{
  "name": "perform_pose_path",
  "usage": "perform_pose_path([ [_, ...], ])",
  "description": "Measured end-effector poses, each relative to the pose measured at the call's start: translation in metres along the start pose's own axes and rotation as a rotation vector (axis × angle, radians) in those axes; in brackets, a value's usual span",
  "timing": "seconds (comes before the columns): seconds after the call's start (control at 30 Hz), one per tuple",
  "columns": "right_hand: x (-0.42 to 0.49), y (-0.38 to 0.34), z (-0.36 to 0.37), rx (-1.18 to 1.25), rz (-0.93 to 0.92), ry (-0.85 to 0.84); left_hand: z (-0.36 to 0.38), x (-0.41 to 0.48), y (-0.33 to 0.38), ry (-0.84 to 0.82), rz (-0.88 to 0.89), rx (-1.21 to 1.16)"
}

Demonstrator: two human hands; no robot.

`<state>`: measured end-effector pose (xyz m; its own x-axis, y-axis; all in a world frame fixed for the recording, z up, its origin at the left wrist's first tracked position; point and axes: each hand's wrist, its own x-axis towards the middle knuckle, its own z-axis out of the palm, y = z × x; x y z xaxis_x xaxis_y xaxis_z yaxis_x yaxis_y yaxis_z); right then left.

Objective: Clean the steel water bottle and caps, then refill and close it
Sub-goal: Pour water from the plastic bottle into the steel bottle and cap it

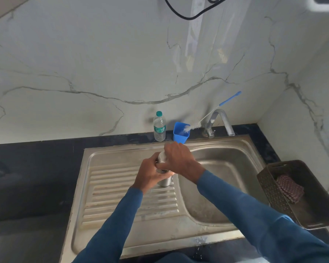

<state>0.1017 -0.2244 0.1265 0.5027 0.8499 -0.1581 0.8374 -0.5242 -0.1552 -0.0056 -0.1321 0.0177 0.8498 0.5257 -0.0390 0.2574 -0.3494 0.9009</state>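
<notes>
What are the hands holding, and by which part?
The steel bottle: the left hand grips its body, and the right hand is curled over its top end, which the fingers hide.

Back edge crowded, front open.
Plastic bottle (159, 127), blue cup (180, 132), brush (213, 114) and tap (219, 122) line the sink's (122, 149) back edge; a basket (268, 188) blocks the right; room lies over drainboard (112, 186), basin (228, 179) and left worktop (27, 177), around the steel bottle (164, 182).
</notes>
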Motion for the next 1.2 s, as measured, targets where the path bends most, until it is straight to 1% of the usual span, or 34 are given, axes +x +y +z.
perform_pose_path([
  [0.1,0.007,0.001,0.000,0.080,-0.121,-0.102,-0.002,0.002,-0.004,0.018,-0.010,-0.035],
  [0.17,0.007,0.005,0.002,0.080,-0.169,-0.138,-0.001,0.003,-0.006,0.021,0.006,-0.030],
  [0.33,0.002,0.007,0.012,0.107,-0.141,-0.059,0.005,-0.001,-0.010,0.046,0.042,-0.003],
  [0.53,-0.008,-0.002,0.033,0.219,0.035,0.053,0.012,-0.005,-0.010,0.075,0.030,-0.073],
  [0.6,-0.011,-0.002,0.037,0.276,0.069,0.090,0.015,-0.005,-0.010,0.084,0.016,-0.090],
  [0.7,-0.018,0.005,0.037,0.386,0.058,0.158,0.018,-0.007,-0.010,0.088,-0.013,-0.110],
  [0.8,-0.024,0.015,0.038,0.500,0.088,0.245,0.022,-0.008,-0.017,0.069,-0.030,-0.054],
  [0.87,-0.024,0.019,0.041,0.538,0.112,0.248,0.020,-0.005,-0.020,0.062,-0.050,-0.025],
  [0.97,-0.015,0.022,0.039,0.581,0.096,0.241,0.014,0.006,-0.017,0.076,-0.062,-0.012],
  [1.1,0.020,0.020,0.028,0.647,0.071,0.247,-0.004,0.036,-0.008,0.175,-0.073,-0.014],
  [1.2,0.060,0.018,0.021,0.714,0.033,0.230,-0.023,0.067,-0.008,0.218,-0.094,0.003],
])
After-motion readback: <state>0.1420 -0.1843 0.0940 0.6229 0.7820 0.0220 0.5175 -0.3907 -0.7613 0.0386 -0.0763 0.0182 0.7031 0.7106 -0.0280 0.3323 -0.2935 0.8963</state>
